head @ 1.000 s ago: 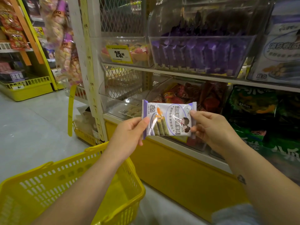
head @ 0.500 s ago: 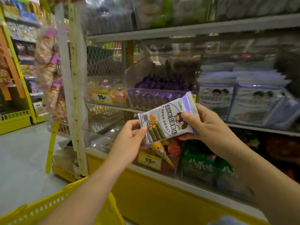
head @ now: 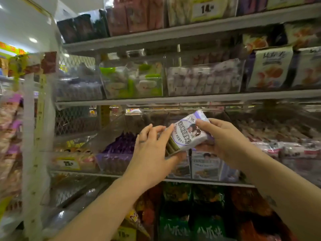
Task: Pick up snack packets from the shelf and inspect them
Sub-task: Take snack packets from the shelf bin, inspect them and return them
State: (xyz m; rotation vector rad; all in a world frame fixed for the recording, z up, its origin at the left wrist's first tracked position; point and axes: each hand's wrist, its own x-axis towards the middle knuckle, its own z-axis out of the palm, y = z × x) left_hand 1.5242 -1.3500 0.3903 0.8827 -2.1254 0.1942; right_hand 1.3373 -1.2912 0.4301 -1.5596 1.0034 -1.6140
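The snack packet (head: 186,134) is held tilted just right of centre frame, in front of the shelf (head: 173,99). The right hand (head: 224,136) pinches its upper right end with thumb and curled fingers, and the left hand (head: 152,150) clasps its lower left end, thumb underneath. It looks light, soft and slick-filmed, so the sealed ends seem the safest hold; squeezing the middle could crush the contents.

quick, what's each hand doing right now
left hand: holding the snack packet by its lower end
right hand: pinching the same packet's upper end
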